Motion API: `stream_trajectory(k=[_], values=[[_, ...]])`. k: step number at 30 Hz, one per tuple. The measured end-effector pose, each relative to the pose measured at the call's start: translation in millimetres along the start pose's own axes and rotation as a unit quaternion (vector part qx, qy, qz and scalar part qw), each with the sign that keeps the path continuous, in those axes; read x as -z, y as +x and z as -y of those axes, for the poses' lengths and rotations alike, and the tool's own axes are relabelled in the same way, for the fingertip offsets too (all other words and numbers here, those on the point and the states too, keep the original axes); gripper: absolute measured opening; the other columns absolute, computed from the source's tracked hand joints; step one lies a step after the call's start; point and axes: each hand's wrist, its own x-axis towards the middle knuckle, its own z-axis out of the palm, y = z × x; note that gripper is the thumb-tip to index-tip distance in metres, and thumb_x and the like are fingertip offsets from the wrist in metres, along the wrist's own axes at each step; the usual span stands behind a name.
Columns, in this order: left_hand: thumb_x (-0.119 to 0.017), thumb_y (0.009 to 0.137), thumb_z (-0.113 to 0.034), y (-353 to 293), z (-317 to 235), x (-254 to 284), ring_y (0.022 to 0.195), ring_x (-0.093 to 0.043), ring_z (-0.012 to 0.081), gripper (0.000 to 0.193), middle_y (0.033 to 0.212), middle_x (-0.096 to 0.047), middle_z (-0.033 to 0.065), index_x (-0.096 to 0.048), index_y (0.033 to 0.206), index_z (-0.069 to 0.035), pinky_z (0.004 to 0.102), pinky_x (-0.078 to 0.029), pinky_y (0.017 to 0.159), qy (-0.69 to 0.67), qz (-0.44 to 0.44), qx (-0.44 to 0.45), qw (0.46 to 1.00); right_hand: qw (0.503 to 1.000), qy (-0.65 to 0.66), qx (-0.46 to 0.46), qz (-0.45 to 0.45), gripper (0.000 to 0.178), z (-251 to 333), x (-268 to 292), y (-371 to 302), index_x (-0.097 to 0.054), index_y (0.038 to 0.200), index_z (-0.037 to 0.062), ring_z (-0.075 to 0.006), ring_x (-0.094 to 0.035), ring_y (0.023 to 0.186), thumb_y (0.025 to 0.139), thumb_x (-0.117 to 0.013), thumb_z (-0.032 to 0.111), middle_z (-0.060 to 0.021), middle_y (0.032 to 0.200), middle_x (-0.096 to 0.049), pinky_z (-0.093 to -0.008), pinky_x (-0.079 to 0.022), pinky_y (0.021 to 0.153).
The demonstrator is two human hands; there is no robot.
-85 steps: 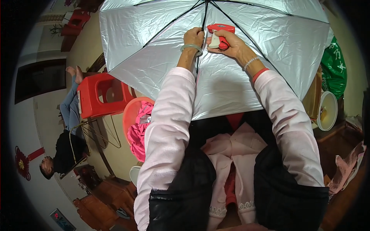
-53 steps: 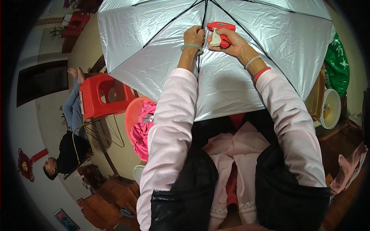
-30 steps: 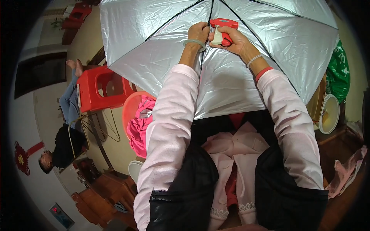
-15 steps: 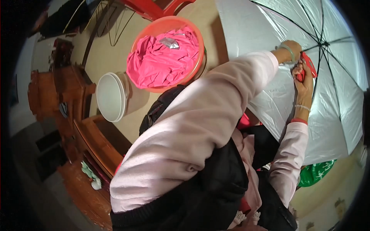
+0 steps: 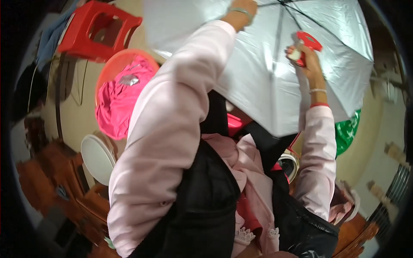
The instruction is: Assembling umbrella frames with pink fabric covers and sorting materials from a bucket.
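An opened umbrella [image 5: 258, 64] spreads its silvery inside in front of me, its dark ribs meeting near the upper edge. My left hand [image 5: 243, 10], partly cut off by that edge, is closed at a dark rib that runs out from its fingers. To its right and nearer to me, my right hand [image 5: 310, 60] grips a red hand tool [image 5: 309, 41]; its exact kind is unclear. Something pale shows by the right thumb. The tool lies over the silver fabric, and whether it touches the fabric cannot be made out.
To the left stand an orange basin [image 5: 107, 71] with pink cloth [image 5: 124, 96], a red stool [image 5: 81, 32] and a white bucket [image 5: 98, 160]. Brown wooden furniture [image 5: 56, 189] is at lower left. A green bag [image 5: 347, 133] lies beyond my right forearm.
My left hand has moved leftward, away from my right hand, which keeps the red tool. The view has shifted, so more of the stool shows and the umbrella sits further left.
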Motion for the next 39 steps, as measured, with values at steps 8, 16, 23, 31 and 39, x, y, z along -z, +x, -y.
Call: stream_trajectory(k=[8,16,23,31,39], values=[[-0.059,0.071,-0.026,-14.5,-127.8,48.6,0.086,-0.059,0.0332,0.031,0.09,-0.061,0.0212,-0.063,0.086,0.0,0.0379,-0.047,0.074,-0.076,0.15,0.012,0.986,0.995,0.055,0.076,-0.027,0.021,-12.2,-16.0,-11.2,-0.049,0.093,-0.0061,-0.0255,-0.061,0.074,0.08,-0.05,0.01,-0.0164,0.082,-0.061,-0.037,-0.052,0.069],[-0.059,0.067,-0.019,-37.7,-117.5,47.4,0.059,-0.062,0.0179,0.024,0.064,-0.063,0.01,-0.065,0.084,-0.002,0.027,-0.049,0.061,-0.306,0.061,0.124,0.942,0.991,0.117,0.064,-0.022,0.022,-17.1,-43.7,7.2,-0.045,0.094,-0.0047,-0.0276,-0.06,0.058,0.074,-0.051,0.002,-0.0164,0.072,-0.057,-0.0361,-0.051,0.053],[-0.057,0.069,-0.018,-37.1,-118.8,43.0,0.06,-0.062,0.0186,0.025,0.065,-0.063,0.0117,-0.065,0.085,-0.001,0.0277,-0.049,0.062,-0.278,0.013,0.093,0.956,0.982,0.178,0.058,0.008,0.025,-20.7,-45.9,12.7,-0.044,0.097,-0.0046,-0.0294,-0.061,0.065,0.075,-0.051,0.003,-0.0186,0.076,-0.057,-0.039,-0.052,0.059],[-0.053,0.073,-0.011,-41.4,-135.1,57.0,0.053,-0.061,0.0171,0.023,0.062,-0.062,0.0134,-0.063,0.088,0.003,0.0275,-0.049,0.053,-0.311,0.037,0.119,0.942,0.949,0.308,-0.04,0.05,0.033,-15.8,-30.3,0.5,-0.042,0.105,-0.0025,-0.0346,-0.06,0.081,0.076,-0.052,0.006,-0.022,0.088,-0.058,-0.0489,-0.05,0.074],[-0.051,0.074,-0.008,-43.1,-137.0,59.0,0.047,-0.059,0.015,0.022,0.06,-0.061,0.0132,-0.062,0.089,0.005,0.0267,-0.047,0.047,-0.332,0.047,0.133,0.933,0.954,0.286,-0.037,0.079,0.03,-14.9,-26.7,-3.2,-0.047,0.104,-0.0039,-0.0305,-0.06,0.083,0.079,-0.053,0.011,-0.0186,0.091,-0.059,-0.0449,-0.05,0.078]])
